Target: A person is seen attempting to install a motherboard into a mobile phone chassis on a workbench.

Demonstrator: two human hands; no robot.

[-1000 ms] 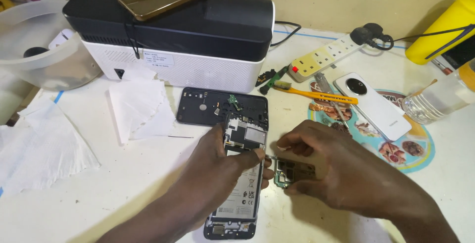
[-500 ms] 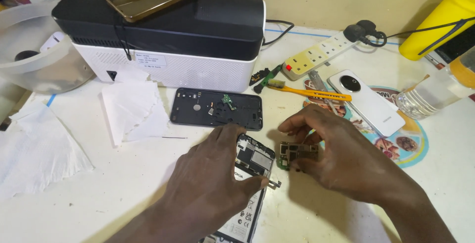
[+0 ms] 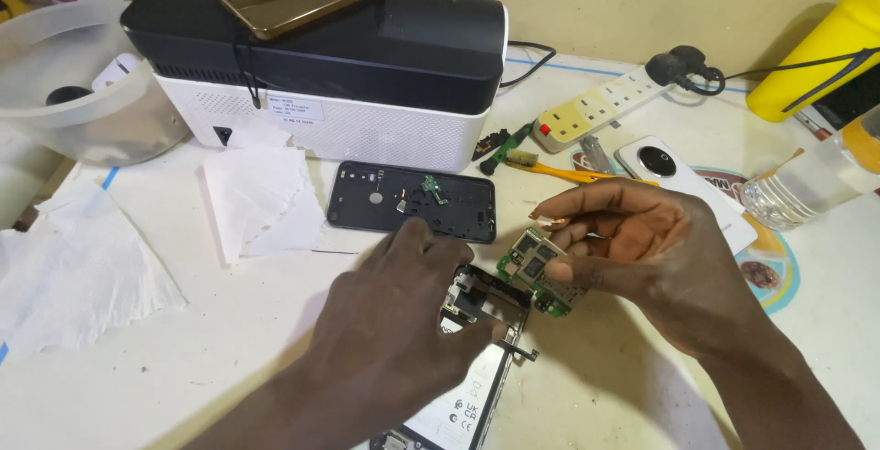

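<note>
A green circuit board (image 3: 539, 271) is pinched between thumb and curled fingers (image 3: 587, 230) of the right hand (image 3: 642, 253), lifted just above the opened phone (image 3: 477, 358) on the bench (image 3: 183, 358). The phone is pressed down by the left hand (image 3: 403, 322), fingers nearly closed over its top edge. A black back cover (image 3: 412, 201) lies just beyond; bare bench is seen at left.

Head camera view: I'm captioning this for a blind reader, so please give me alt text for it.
A person's right hand holds a small green circuit board just above an opened phone that the left hand steadies on a white table. Behind lie the phone's dark back cover, a black-and-white printer, a power strip and paper tissues.
</note>
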